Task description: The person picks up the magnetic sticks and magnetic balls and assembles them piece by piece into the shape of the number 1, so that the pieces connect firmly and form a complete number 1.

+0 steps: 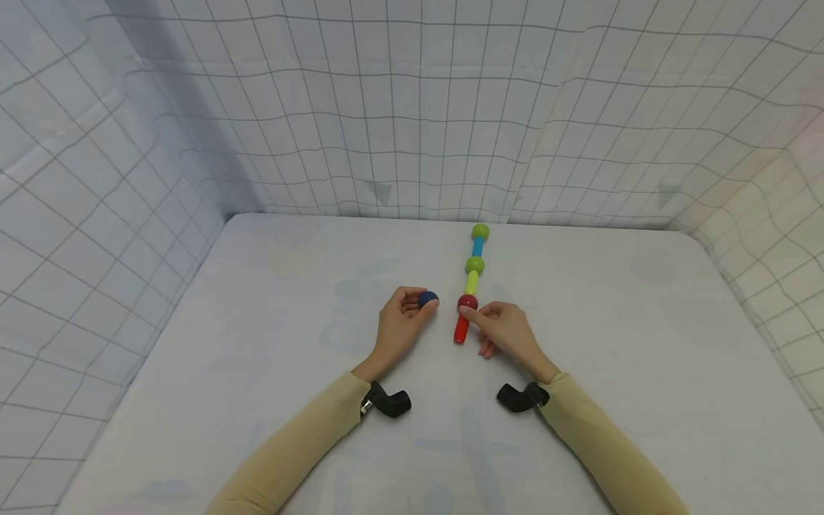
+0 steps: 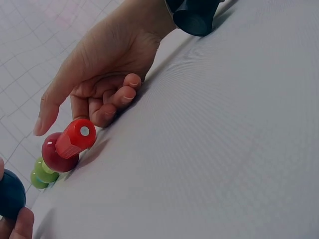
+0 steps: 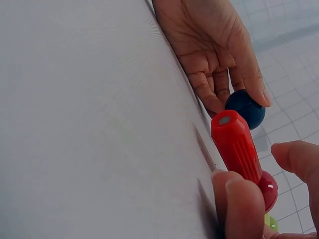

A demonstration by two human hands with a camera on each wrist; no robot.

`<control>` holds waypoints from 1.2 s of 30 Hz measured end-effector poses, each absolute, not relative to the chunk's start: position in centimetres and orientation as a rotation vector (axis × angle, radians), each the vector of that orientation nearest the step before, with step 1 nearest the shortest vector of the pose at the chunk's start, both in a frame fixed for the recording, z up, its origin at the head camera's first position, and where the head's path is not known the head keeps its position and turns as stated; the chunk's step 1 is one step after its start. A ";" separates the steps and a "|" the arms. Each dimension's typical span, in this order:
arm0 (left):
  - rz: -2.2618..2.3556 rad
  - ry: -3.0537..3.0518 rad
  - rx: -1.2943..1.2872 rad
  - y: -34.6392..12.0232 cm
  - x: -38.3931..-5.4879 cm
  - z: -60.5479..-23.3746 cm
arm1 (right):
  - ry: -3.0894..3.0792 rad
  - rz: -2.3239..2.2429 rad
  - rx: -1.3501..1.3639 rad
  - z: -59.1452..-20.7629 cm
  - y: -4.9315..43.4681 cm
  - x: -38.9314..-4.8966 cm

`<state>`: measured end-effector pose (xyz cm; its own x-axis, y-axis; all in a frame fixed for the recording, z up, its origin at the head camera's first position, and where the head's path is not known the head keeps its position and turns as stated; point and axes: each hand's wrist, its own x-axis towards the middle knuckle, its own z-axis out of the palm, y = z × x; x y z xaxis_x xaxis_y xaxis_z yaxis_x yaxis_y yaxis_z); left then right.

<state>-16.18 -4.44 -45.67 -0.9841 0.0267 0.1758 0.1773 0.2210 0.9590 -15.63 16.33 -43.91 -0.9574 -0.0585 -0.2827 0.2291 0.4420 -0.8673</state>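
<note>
My left hand (image 1: 402, 322) pinches a dark blue ball (image 1: 428, 300) between thumb and fingers, left of a chain of magnetic balls and rods. The chain's near end is a red rod (image 1: 461, 330), with a grey round spot on its end face in the right wrist view. The rod joins a dark red ball (image 3: 269, 190), then come a yellow-green rod (image 1: 473, 282), a green ball (image 1: 474, 265), a blue rod (image 1: 478, 247) and another green ball (image 1: 480, 232). My right hand (image 1: 508, 332) is beside the red parts, thumb raised apart from them, other fingers loosely bent.
The chain lies on a white table (image 1: 257, 322), running toward its far edge. White cloth with a dark grid (image 1: 386, 107) hangs behind and at both sides. A black wrist device (image 1: 389, 402) is on the left forearm and another (image 1: 521, 397) on the right.
</note>
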 end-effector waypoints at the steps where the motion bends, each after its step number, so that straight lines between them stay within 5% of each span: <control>1: -1.884 -2.359 -0.196 -4.4 -16.2 -45.6 | 2.425 -1.518 0.146 -43.9 16.3 -15.6; 36: -2.015 -2.392 -0.321 -4.4 -16.2 -46.1 | 2.406 -1.430 0.102 -43.5 15.5 -16.0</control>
